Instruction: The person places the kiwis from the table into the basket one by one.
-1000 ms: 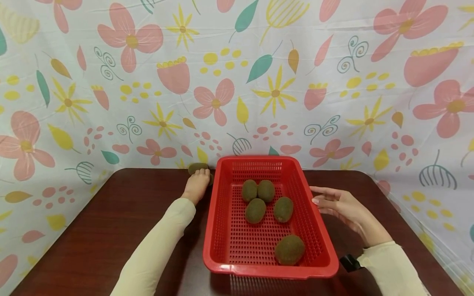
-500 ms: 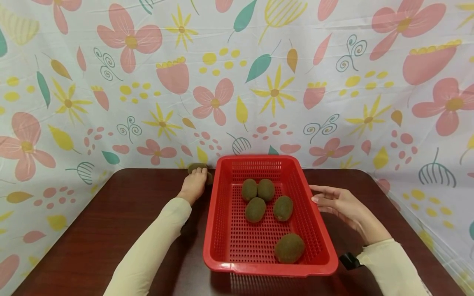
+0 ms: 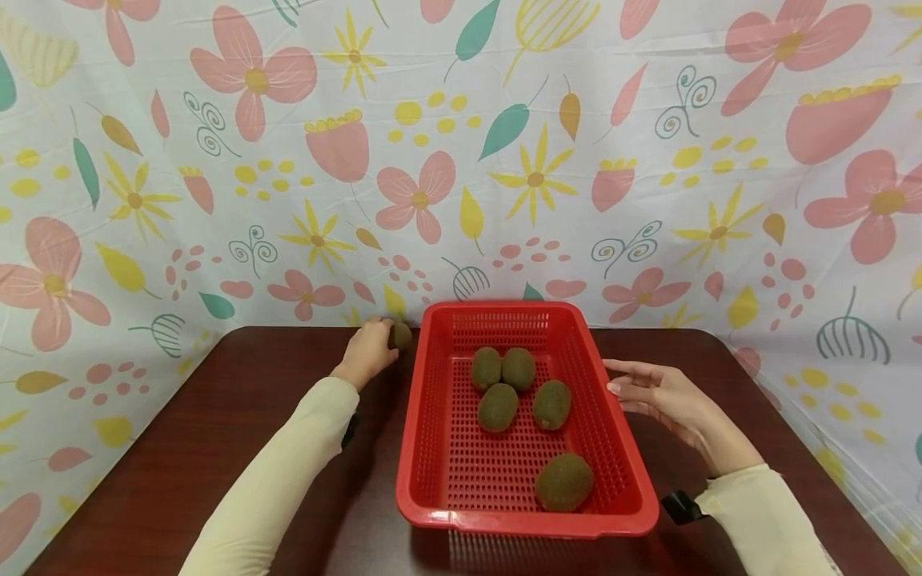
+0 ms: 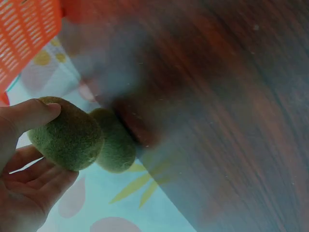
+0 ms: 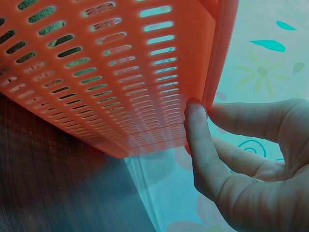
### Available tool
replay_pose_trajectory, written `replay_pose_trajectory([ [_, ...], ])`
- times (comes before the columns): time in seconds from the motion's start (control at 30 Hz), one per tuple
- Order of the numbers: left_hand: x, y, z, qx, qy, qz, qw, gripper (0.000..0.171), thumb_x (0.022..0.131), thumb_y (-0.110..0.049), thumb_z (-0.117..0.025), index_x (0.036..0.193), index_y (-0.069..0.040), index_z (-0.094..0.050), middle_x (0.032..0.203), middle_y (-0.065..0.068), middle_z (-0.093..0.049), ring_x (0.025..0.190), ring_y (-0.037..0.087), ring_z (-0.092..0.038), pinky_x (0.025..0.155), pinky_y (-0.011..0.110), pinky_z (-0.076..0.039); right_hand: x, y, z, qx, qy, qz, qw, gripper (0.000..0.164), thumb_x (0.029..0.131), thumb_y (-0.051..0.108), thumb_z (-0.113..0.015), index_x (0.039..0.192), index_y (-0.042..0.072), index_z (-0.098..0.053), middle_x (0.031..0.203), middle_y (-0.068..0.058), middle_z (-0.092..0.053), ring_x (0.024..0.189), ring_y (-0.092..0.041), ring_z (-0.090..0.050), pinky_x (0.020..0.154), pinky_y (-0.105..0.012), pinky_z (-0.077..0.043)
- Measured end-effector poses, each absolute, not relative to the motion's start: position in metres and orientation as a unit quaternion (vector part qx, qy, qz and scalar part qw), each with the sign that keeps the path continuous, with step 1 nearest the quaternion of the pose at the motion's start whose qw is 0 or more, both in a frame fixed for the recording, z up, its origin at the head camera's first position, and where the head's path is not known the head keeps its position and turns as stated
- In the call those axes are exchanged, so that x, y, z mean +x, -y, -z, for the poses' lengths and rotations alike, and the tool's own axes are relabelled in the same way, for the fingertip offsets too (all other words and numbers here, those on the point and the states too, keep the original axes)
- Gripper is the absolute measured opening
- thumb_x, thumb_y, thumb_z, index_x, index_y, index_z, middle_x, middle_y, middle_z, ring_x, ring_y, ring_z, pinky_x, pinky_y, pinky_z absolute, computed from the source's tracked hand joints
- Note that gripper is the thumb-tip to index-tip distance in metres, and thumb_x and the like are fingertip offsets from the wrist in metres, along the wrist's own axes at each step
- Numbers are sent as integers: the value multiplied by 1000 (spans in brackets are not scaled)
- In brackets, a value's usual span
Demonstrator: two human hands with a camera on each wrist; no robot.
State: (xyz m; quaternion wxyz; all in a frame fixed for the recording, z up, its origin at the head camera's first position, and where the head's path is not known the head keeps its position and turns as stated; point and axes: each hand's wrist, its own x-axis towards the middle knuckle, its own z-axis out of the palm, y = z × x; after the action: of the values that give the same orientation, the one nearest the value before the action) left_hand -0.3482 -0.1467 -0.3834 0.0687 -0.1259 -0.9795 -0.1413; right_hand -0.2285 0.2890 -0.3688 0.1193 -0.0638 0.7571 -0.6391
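Observation:
My left hand (image 3: 367, 352) is at the table's back edge, left of the red basket (image 3: 425, 524). It holds a brown, fuzzy kiwi (image 4: 67, 135); in the left wrist view the thumb lies on top and the fingers curve beneath. A second kiwi (image 4: 116, 145) shows just behind the held one, near the patterned cloth. On the basket's right side, my right hand (image 3: 677, 408) touches the outer rim with thumb and fingertips. Inside the basket, several kiwis are spread out: a cluster including one kiwi (image 3: 497, 408) toward the back and another kiwi (image 3: 564, 482) at the front right.
The basket stands on a dark brown wooden table (image 3: 238, 416). Behind the table hangs a white cloth (image 3: 432, 104) with flowers and leaves. A black strap (image 3: 683, 508) is at the right sleeve.
The left hand has shifted a little left and back around the kiwis, and less of the two kiwis shows beside it. My right hand and the basket have stayed in place.

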Motion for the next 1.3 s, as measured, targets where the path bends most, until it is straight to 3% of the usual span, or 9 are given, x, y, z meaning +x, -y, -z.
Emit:
replay_pose_trajectory([
  [0.13,-346,148,375,-122,975,176,57,49,85,-13,-73,127,6,-56,122,23,-57,104,38,-59,83,46,-51,-228,-290,369,-68,-757,639,120,64,94,15,-63,145,-10,-32,108,-1,-69,94,-14,-68,81,-31,-56],
  [0.37,-344,152,359,-133,969,198,67,43,83,-12,-74,119,9,-61,105,23,-65,89,33,-61,72,40,-49,-228,-289,371,-64,-759,637,118,64,93,15,-64,144,-9,-33,110,-2,-69,94,-17,-68,82,-32,-56],
  [0.57,-340,152,344,-108,964,237,52,45,83,-15,-74,120,7,-62,106,23,-66,93,34,-63,78,41,-52,-228,-290,370,-63,-764,632,115,64,93,16,-64,144,-9,-34,107,-2,-69,94,-16,-68,81,-32,-56],
  [1.0,-334,141,315,-117,955,263,70,36,82,-17,-76,109,4,-65,92,17,-66,84,30,-59,71,37,-48,-228,-290,369,-60,-774,620,112,65,93,17,-65,144,-8,-34,104,-3,-69,93,-16,-68,83,-34,-55],
  [1.3,-322,127,291,-129,951,273,59,39,85,-21,-74,115,3,-66,103,19,-67,93,32,-61,79,42,-50,-228,-289,369,-64,-769,625,115,64,93,18,-64,145,-6,-35,113,-7,-68,94,-19,-68,83,-34,-55],
])
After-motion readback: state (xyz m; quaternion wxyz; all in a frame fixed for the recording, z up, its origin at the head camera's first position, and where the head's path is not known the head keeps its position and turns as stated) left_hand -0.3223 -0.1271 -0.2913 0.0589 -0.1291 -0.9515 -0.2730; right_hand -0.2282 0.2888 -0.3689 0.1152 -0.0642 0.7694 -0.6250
